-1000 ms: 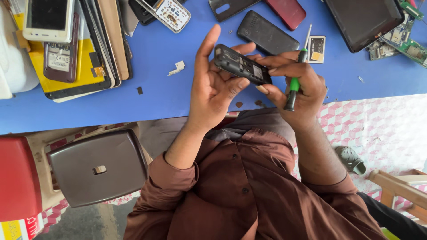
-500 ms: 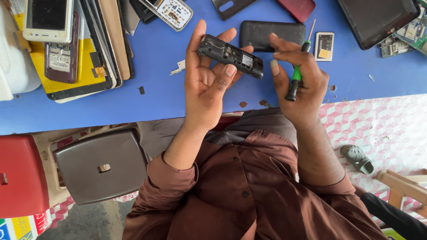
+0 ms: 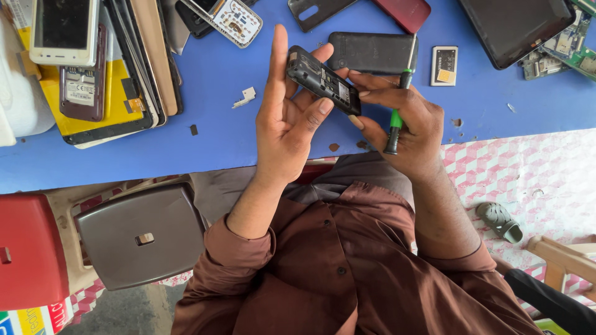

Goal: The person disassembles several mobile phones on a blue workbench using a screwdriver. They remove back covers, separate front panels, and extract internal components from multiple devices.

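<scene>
My left hand (image 3: pixel 287 118) holds a small black phone body (image 3: pixel 321 79) with its back cover off, gripped between thumb and fingers above the blue table (image 3: pixel 205 133). My right hand (image 3: pixel 400 127) touches the phone's right end with its fingertips while also gripping a screwdriver (image 3: pixel 397 115) with a green and black handle, its shaft pointing up. A black phone back cover (image 3: pixel 371 52) lies on the table just behind the hands. A white battery (image 3: pixel 444 65) rests to the right of it.
A stack of phones and panels (image 3: pixel 93 68) sits at the far left. A dark tablet (image 3: pixel 518 28) and green circuit boards (image 3: pixel 562 53) lie at the back right. A grey stool seat (image 3: pixel 139 236) and red stool (image 3: pixel 28 248) stand below left. A sandal (image 3: pixel 501 221) lies on the floor.
Both hands have shifted slightly with the phone body, which has come lower and tilted more. My right fingers have closed in on the phone's end.
</scene>
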